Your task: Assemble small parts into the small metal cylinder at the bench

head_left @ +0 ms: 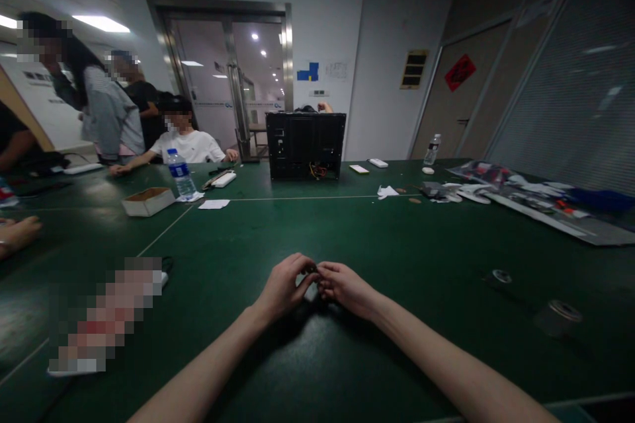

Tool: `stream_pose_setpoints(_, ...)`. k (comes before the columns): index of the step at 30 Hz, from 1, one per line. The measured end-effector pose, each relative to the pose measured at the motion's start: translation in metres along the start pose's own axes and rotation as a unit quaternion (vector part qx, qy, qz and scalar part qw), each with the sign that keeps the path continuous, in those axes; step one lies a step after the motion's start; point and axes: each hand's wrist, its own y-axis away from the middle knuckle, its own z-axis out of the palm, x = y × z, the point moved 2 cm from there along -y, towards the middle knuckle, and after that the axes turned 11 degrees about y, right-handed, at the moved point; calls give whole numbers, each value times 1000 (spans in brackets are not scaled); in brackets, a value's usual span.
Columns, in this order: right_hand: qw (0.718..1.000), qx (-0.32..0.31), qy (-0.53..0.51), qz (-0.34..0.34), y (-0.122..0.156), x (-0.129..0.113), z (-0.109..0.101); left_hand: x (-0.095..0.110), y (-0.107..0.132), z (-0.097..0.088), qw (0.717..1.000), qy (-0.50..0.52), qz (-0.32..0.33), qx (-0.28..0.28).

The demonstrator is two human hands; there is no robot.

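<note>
Both of my hands meet just above the green table (238,231), near the middle of the view. My left hand (290,279) has its thumb and fingers bent into a pinch. Its fingertips touch those of my right hand (344,287), whose fingers are curled together. A small dark thing seems to sit between the fingertips, but it is mostly covered and too small to name. To the right of my hands stand a small metal cylinder (500,276) and a larger metal cylinder (558,318), both partly blurred.
A black computer case (306,145) stands at the back. A water bottle (181,175) and an open box (149,201) are left; a blurred-out flat object (109,317) lies nearer. Another bottle (432,150) and a cluttered board (540,205) are right. Several people are at the left.
</note>
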Motion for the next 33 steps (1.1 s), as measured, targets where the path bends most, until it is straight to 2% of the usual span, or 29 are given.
stream_pose_setpoints(33, 998, 17, 66, -10, 1, 0, -4, 5, -1, 0, 1000, -4, -5, -1)
